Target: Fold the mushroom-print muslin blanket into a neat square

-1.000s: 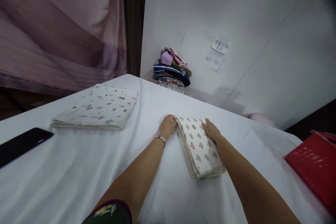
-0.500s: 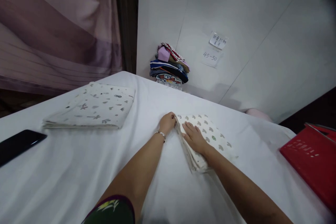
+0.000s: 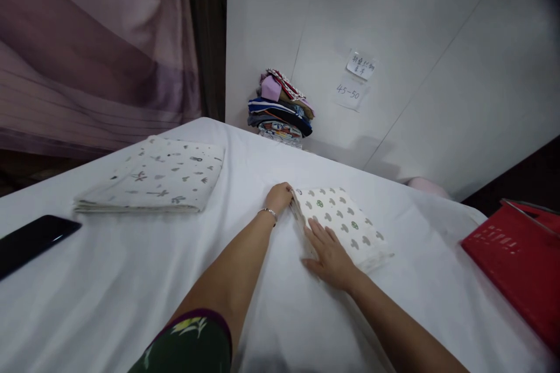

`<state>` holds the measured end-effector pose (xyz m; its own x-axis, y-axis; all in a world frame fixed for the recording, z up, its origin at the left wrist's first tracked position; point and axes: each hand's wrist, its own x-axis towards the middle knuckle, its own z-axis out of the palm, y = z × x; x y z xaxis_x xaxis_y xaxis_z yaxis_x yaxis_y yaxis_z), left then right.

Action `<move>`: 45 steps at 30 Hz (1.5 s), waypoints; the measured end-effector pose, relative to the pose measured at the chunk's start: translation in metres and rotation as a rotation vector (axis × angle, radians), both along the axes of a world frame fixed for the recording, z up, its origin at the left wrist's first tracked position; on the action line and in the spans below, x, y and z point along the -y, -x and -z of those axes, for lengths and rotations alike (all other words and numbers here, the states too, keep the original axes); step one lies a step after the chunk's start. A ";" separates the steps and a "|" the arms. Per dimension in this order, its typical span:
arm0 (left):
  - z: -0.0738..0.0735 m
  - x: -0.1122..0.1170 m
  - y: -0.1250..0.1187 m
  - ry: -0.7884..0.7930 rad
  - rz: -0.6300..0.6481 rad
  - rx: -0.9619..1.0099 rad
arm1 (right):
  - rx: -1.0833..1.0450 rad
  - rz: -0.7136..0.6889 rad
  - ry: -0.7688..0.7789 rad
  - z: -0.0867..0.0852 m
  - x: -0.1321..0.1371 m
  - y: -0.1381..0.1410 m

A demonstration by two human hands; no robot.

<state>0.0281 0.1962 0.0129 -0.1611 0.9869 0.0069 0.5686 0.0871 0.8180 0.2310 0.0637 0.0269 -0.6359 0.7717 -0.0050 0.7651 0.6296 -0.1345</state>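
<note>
A white-covered surface [image 3: 131, 280] runs up to a white wall [image 3: 437, 41], with a pink curtain [image 3: 87, 41] on the left. A folded cloth [image 3: 345, 224] printed with small grey shapes lies flat near the middle of the surface. The left hand [image 3: 279, 196], with a bracelet [image 3: 268, 211] at the wrist, touches the cloth's far left corner. Its fingers are curled, and I cannot tell whether its grip has closed on the edge. The right hand [image 3: 330, 253] lies flat on the near left corner, grip open, fingers spread. A larger folded sheet [image 3: 160, 178] lies well apart to the left, with a phone [image 3: 30, 242] nearer the left edge. A red basket [image 3: 520, 262] sits at the right. A clothes pile [image 3: 280, 105] rests against the wall, below and left of two notes [image 3: 359, 65].
</note>
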 end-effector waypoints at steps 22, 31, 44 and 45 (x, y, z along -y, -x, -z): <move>0.009 -0.003 0.003 -0.013 0.058 0.087 | -0.132 -0.086 -0.477 0.026 0.055 -0.030; 0.009 0.025 -0.010 -0.109 -0.089 0.010 | -0.203 -0.085 -0.495 0.028 0.050 -0.036; 0.007 0.084 -0.024 -0.314 0.206 -0.275 | -0.485 0.027 -0.387 0.029 0.044 -0.039; 0.006 0.084 -0.025 -0.314 0.225 -0.298 | -0.522 0.049 -0.389 0.029 0.044 -0.040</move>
